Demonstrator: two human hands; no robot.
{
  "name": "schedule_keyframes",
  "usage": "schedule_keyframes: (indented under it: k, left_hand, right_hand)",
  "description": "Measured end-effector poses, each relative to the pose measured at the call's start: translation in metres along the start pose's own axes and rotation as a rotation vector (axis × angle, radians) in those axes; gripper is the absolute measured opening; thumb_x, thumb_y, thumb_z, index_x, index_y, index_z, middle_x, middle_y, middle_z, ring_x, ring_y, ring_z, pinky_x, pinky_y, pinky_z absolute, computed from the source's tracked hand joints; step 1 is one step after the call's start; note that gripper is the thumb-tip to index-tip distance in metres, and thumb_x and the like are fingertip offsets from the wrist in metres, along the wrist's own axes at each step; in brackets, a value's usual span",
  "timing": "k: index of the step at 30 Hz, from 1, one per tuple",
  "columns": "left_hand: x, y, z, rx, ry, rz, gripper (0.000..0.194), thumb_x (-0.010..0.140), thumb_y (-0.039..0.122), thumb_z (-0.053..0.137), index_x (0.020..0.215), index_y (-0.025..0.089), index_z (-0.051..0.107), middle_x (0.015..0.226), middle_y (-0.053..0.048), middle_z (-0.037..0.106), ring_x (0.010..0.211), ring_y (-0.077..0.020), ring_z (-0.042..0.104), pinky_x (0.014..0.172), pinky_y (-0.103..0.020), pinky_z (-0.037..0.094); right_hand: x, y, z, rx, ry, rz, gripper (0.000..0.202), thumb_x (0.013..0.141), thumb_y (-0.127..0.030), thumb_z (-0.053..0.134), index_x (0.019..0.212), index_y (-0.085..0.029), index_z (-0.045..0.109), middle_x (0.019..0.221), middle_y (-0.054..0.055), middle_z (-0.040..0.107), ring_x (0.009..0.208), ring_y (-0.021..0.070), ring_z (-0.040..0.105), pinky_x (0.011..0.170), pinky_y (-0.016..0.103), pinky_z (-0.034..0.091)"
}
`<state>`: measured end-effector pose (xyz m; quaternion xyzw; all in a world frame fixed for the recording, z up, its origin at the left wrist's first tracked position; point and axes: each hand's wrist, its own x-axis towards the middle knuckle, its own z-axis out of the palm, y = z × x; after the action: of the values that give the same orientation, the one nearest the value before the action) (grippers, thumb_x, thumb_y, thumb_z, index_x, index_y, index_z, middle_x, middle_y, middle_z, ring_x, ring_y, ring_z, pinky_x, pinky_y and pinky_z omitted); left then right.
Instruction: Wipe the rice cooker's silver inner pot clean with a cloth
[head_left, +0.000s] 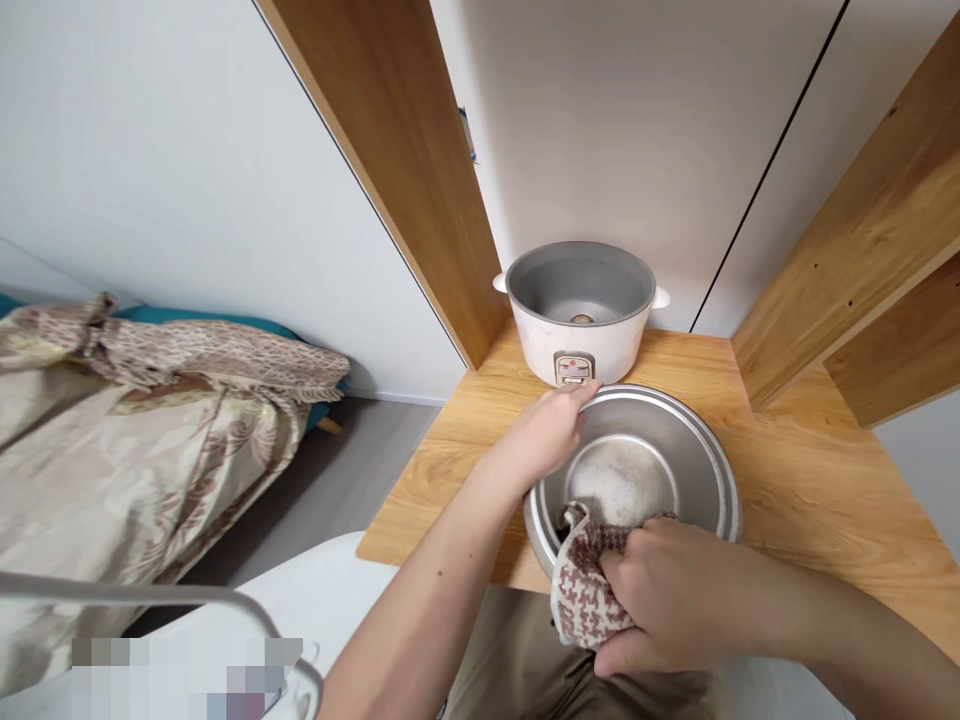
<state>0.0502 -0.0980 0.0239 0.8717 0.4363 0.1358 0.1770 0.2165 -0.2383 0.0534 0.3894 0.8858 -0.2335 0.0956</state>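
A round silver metal pot (619,475) with a wide rim is at the front edge of the wooden table. My left hand (551,430) grips its far-left rim, with the fingers partly hidden from me. Bunched in my right hand (675,590) is a brown-and-white patterned cloth (592,590), pressed over the pot's near rim and inner wall. Part of the cloth hangs outside the rim. Right behind the pot stands a white rice cooker body (581,335), without a lid, its grey inside showing a small heating centre.
The wooden tabletop (810,490) meets a white wall and wooden posts (390,150). At left is a bed or sofa with a patterned cover (187,420). A white surface with a grey curved bar (187,592) lies at lower left.
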Motion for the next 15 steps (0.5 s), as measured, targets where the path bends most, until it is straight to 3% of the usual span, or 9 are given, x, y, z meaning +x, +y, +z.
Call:
schedule_keyframes:
  k: [15]
  left_hand:
    - [-0.0009, 0.0001, 0.0006, -0.005, 0.005, -0.007, 0.060, 0.096, 0.003, 0.053, 0.153, 0.018, 0.058, 0.153, -0.013, 0.063, 0.139, -0.0297, 0.063, 0.118, -0.042, 0.051]
  right_hand:
    - [0.0004, 0.0038, 0.0012, 0.103, -0.003, -0.012, 0.064, 0.089, -0.077, 0.067, 0.102, -0.015, 0.078, 0.086, 0.012, 0.080, 0.078, 0.0305, 0.075, 0.069, 0.035, 0.049]
